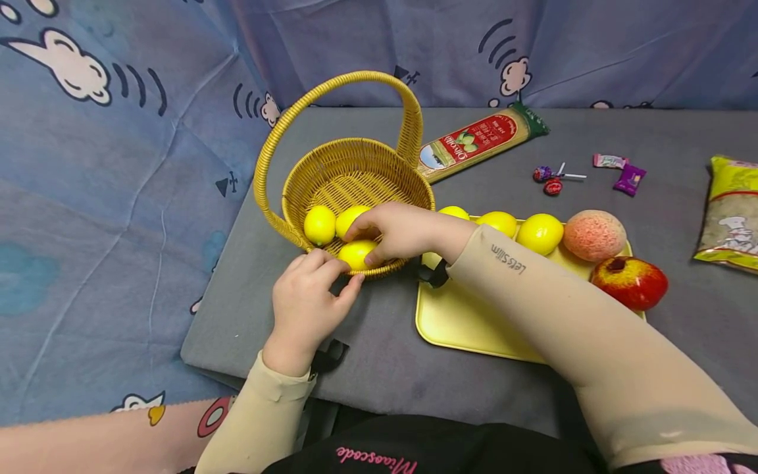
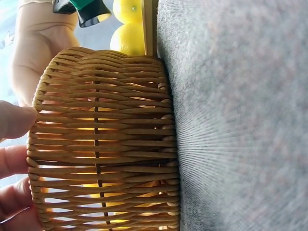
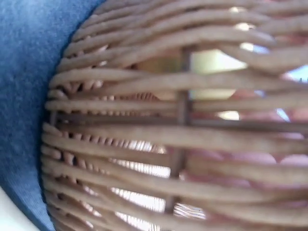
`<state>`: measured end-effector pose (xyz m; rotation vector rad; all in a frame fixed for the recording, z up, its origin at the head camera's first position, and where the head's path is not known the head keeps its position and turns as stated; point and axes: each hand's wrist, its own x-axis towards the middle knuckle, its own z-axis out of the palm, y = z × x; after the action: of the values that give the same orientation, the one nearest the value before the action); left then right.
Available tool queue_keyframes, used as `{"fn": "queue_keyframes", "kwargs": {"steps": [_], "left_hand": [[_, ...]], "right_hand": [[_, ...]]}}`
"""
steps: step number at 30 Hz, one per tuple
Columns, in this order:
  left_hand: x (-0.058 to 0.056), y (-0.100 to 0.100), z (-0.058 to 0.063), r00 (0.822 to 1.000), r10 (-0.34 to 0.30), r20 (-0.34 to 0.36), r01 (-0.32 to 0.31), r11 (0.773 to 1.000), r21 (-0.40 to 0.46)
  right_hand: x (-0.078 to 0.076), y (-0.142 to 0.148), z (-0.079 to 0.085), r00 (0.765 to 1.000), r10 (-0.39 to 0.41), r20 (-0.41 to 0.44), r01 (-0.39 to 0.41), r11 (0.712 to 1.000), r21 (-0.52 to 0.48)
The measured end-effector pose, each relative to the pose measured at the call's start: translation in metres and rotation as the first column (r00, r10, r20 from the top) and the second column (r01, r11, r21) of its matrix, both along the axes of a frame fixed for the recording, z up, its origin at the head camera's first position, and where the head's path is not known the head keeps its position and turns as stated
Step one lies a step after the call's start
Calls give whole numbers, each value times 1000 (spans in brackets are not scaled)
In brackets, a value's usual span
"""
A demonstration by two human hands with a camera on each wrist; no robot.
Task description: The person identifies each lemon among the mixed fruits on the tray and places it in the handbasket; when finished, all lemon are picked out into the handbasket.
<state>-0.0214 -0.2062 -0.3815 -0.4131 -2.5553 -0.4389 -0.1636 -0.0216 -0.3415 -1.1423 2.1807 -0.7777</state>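
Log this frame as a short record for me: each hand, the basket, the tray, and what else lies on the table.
Left hand: holds near rim of wicker basket
Right hand: inside basket, grips front lemon
Basket contents: three lemons visible
Yellow tray: more lemons, fuzzy pinkish fruit, red-yellow fruit at right edge; partly hidden by right forearm
Beyond tray: long red-labelled pack, lollipops, wrapped candies
Far right: yellow bag, cut off by frame

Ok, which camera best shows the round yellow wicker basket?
The head view: the round yellow wicker basket shows its arched handle and inside. The left wrist view shows mostly its outer wall; the right wrist view, a blurred close-up of weave.
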Motion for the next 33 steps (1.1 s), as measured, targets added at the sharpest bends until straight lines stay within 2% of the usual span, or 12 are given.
{"fn": "queue_keyframes", "kwargs": {"steps": [4,7,13,17,23,28,33], "left_hand": [[0,1,1,1000,1,5,-1,1000,-5],[0,1,1,1000,2,8,-2,1000,-7],[0,1,2,1000,6,12,-6,1000,-6],[0,1,2,1000,5,10,-5,1000,2],[0,1,1,1000,6,3,-6,1000,10],[0,0,1,1000,14,7,-14,1000,10],[1,1,-1,1000,10,13,-11,1000,11]], "right_hand": [[0,8,5,995,-62,73,67,996,-63],[1,20,14,989,-96,115,110,985,-130],[3,54,37,963,-167,212,217,945,-245],[4,80,43,947,-229,227,287,919,-272],[3,112,40,915,-335,225,386,889,-247],[1,123,31,890,-418,183,444,885,-138],[-5,127,20,869,-462,179,477,877,-52]]}}
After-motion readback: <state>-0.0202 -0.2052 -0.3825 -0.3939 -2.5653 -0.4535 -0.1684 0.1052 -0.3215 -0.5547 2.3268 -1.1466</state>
